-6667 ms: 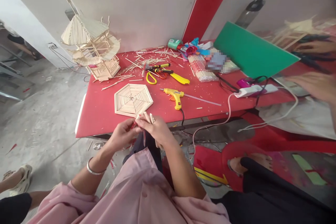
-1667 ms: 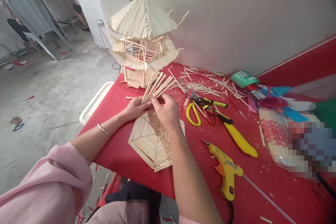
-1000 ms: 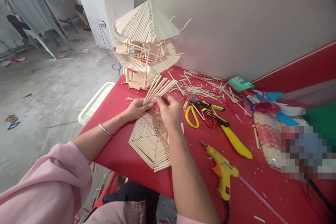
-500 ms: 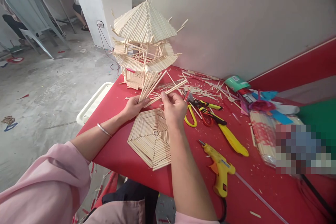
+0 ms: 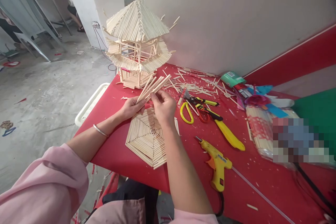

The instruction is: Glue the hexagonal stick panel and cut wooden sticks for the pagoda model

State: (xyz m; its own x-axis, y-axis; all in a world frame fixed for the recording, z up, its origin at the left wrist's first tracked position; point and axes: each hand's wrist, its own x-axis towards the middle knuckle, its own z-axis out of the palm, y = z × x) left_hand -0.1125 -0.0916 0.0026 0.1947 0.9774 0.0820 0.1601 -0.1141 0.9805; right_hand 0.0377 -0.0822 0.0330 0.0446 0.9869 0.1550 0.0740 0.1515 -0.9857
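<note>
A small bundle of thin wooden sticks point(image 5: 147, 88) fans out from my left hand point(image 5: 132, 107), whose fingers are closed around the lower ends. Close beside it, my right hand point(image 5: 163, 106) pinches sticks of the same kind, their tips pointing up and right. Below both hands, a flat hexagonal panel of wooden sticks point(image 5: 147, 140) lies on the red table point(image 5: 112, 154), partly covered by my right hand and forearm. Just beyond the hands stands a pagoda-like model point(image 5: 138, 24) built of sticks, with two roof tiers and a tall spire.
Right of my hands lie yellow-handled scissors point(image 5: 187, 112), pliers point(image 5: 207, 102), a yellow cutter point(image 5: 229, 134) and a yellow glue gun point(image 5: 216, 162). Loose stick pieces point(image 5: 194, 88) litter the back. A bag of sticks point(image 5: 258, 129) lies far right. A pale stool point(image 5: 90, 103) stands left.
My right hand has drawn in toward my left, bringing its sticks against the bundle. The whole view has shifted slightly, so the scene sits a little further left.
</note>
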